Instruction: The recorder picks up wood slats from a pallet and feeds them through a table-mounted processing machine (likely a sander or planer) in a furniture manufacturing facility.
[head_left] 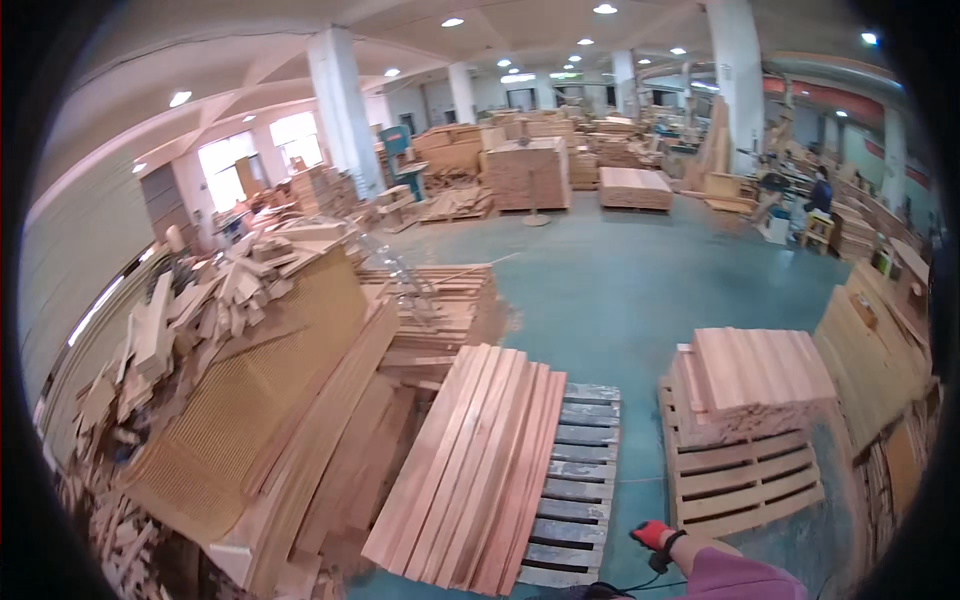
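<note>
My right hand, in a red and black glove, hangs low at the lower edge below a purple sleeve. It is small and blurred, so how its fingers are set cannot be made out. Nothing held shows in it. Nearest to it are the wooden pallet on the right and the grey slatted pallet on the left. Long wooden boards lie side by side on the grey pallet, covering its left part. A stack of shorter boards rests on the right pallet. My left hand is out of view.
Scrap wood is heaped at the left, beside a large tan ribbed panel. Large sheets lean at the right. Farther off, timber stacks, pillars and a person stand around the green floor.
</note>
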